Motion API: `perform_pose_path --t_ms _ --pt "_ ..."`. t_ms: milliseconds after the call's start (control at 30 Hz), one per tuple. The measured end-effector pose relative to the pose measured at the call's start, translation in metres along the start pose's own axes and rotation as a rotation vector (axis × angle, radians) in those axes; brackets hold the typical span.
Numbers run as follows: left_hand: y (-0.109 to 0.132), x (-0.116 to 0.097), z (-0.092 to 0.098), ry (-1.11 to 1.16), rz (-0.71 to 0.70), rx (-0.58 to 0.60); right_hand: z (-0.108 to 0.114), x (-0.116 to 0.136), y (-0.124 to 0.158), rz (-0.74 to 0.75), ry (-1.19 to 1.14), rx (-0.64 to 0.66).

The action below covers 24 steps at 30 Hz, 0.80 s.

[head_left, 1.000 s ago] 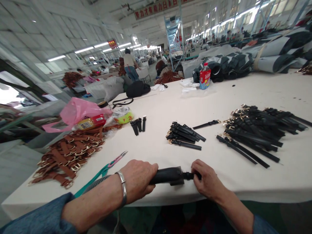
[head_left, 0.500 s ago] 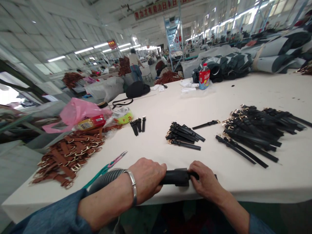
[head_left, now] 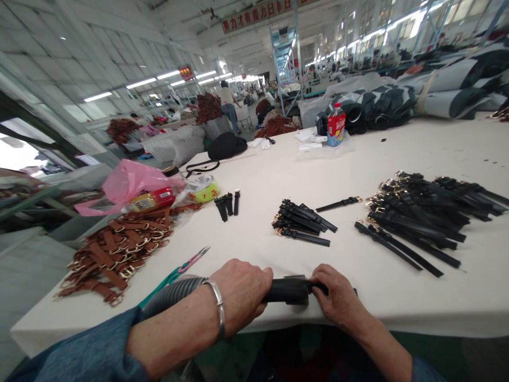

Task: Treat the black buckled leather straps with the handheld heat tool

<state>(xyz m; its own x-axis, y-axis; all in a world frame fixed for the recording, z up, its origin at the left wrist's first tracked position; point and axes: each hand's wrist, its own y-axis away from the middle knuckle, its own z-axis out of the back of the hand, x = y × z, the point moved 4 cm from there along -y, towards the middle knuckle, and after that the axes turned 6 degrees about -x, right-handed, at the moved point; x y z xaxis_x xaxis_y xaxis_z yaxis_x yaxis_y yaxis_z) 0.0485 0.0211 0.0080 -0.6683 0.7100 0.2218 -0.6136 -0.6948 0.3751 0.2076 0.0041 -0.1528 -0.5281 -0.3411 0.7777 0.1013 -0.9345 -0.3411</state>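
My left hand, with a bracelet at its wrist, is closed around a black tubular hand tool. A ribbed grey hose runs back from the tool under my forearm. At the tool's front end my right hand pinches a black leather strap. Most of that strap is hidden by the fingers, and its end shows past the knuckles. Beyond both hands lies a small stack of black buckled straps, with one single strap beside it.
A large pile of black straps lies on the right. Brown buckled straps are heaped on the left, near green-handled snips and a pink bag. A red-labelled bottle stands at the back of the white table.
The view has shifted slightly, so the table's contents appear a little farther right. Both hands keep their grips, with the tool and strap still end to end.
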Motion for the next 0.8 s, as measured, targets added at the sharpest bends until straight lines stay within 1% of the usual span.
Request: perform_pose_path --t_ms 100,167,300,400,533,633,700,800 --pt "0.006 0.009 -0.003 0.028 0.013 0.021 0.000 0.001 0.001 -0.007 -0.010 0.014" --pt "0.007 0.012 -0.002 0.025 0.023 0.039 -0.001 0.002 0.001 -0.007 -0.020 0.020" --pt "-0.002 0.008 0.004 0.037 0.020 0.043 -0.001 0.001 0.001 -0.007 -0.028 0.011" --pt "-0.007 0.007 0.000 0.056 0.023 0.011 -0.001 -0.001 0.001 -0.012 -0.015 0.001" --pt "0.002 0.017 -0.013 0.084 0.042 0.023 -0.001 0.002 0.002 -0.021 0.004 0.025" --pt "0.010 0.022 -0.012 0.046 0.065 0.045 0.000 0.005 0.001 -0.041 0.021 0.043" --pt "0.011 0.018 -0.007 0.022 0.066 0.047 0.001 0.006 0.001 -0.051 0.027 0.046" --pt "0.004 0.007 -0.004 0.037 0.045 0.023 0.001 0.005 0.000 -0.059 0.031 0.035"
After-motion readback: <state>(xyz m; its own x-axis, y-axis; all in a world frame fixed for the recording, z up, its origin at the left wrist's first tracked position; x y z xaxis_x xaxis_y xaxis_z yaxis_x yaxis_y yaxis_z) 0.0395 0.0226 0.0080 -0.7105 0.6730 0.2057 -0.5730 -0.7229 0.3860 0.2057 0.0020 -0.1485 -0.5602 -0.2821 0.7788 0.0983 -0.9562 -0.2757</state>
